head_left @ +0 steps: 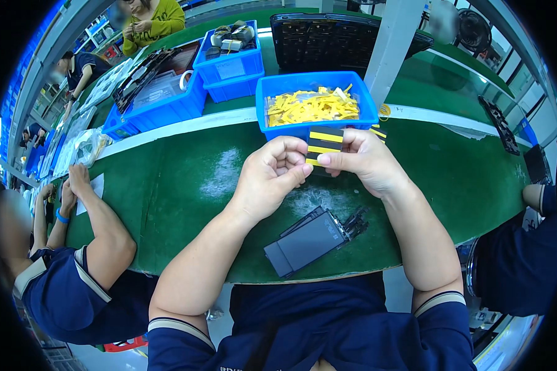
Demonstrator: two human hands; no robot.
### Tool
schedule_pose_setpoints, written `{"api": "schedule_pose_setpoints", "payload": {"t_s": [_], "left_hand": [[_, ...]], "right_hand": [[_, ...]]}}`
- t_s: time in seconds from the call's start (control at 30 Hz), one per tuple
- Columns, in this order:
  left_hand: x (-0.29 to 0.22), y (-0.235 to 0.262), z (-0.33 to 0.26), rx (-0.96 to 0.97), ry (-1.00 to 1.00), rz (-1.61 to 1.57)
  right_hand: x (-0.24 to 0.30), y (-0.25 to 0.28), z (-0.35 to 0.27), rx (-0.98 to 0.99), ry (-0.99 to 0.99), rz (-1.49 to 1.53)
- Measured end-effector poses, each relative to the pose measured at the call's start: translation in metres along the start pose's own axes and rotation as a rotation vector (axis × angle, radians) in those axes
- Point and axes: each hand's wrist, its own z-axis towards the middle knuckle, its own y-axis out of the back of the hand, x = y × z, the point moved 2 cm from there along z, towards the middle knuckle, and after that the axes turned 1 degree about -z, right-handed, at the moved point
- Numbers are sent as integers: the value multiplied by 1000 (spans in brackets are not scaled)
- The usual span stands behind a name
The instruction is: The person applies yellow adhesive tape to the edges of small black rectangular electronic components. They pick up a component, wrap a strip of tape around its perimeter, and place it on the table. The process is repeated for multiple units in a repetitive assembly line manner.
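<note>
While the left hand [271,174] pinches its lower-left corner between thumb and curled fingers, the striped black-and-yellow piece [323,144] is also held along its right side by the right hand [374,162], whose thumb presses on the face with the fingers behind. Both grips are closed down to the thin piece, which is held up between the hands. Nearer the person, a dark, boxy device [306,241] lies aslant by the near edge of the green surface [167,198]. Beyond the hands, at the surface's far edge, a blue bin [366,102] holds a heap of yellow pieces [312,106].
</note>
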Motion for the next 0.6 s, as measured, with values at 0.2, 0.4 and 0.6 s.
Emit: {"api": "schedule_pose_setpoints", "payload": {"t_s": [0.2, 0.4, 0.6], "left_hand": [[-3, 3, 4, 79, 152, -172], [7, 12, 3, -39, 63, 1001], [-30, -11, -11, 92, 8, 1117]], "right_hand": [[9, -7, -6, -73, 146, -29], [12, 9, -4, -199, 159, -74], [16, -1, -13, -314, 369, -371]]}}
